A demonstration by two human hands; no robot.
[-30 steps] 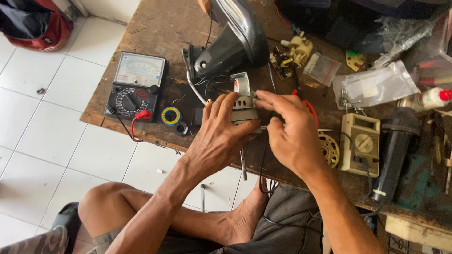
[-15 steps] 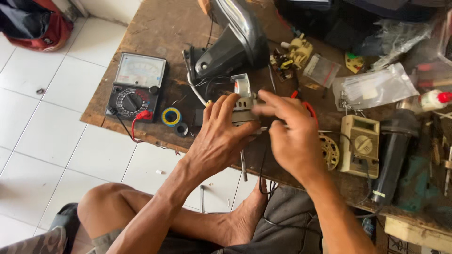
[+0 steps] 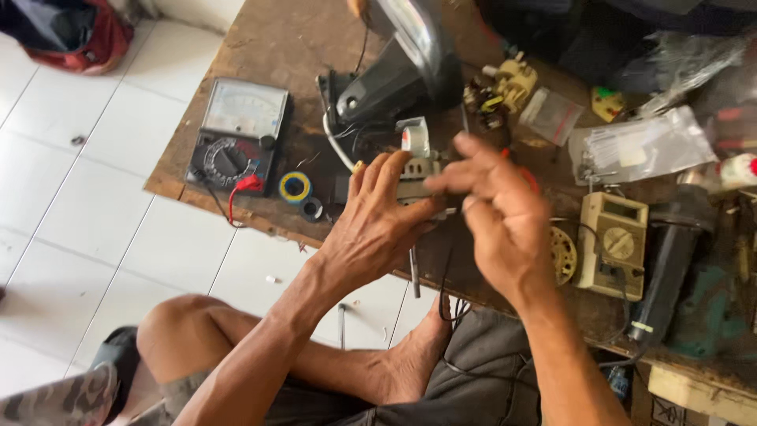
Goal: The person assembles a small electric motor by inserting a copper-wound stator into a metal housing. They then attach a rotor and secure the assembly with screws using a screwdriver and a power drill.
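Since half a second ago, my right hand (image 3: 505,225) has lifted off the small grey switch part (image 3: 416,170) and hangs just right of it, fingers loosely spread. My left hand (image 3: 378,229) grips the part from below, above the desk (image 3: 260,47) edge, its long axis running left-right. A meter (image 3: 236,134) lies well left.

Counts on the tabletop (image 3: 236,55)

Two meters are lying there: one black analog multimeter (image 3: 236,134) and one beige meter (image 3: 613,243). Two tape rolls are sitting together, one yellow (image 3: 295,187) and one black (image 3: 311,209). Two clear plastic bags (image 3: 643,146) (image 3: 552,115) are resting nearby.
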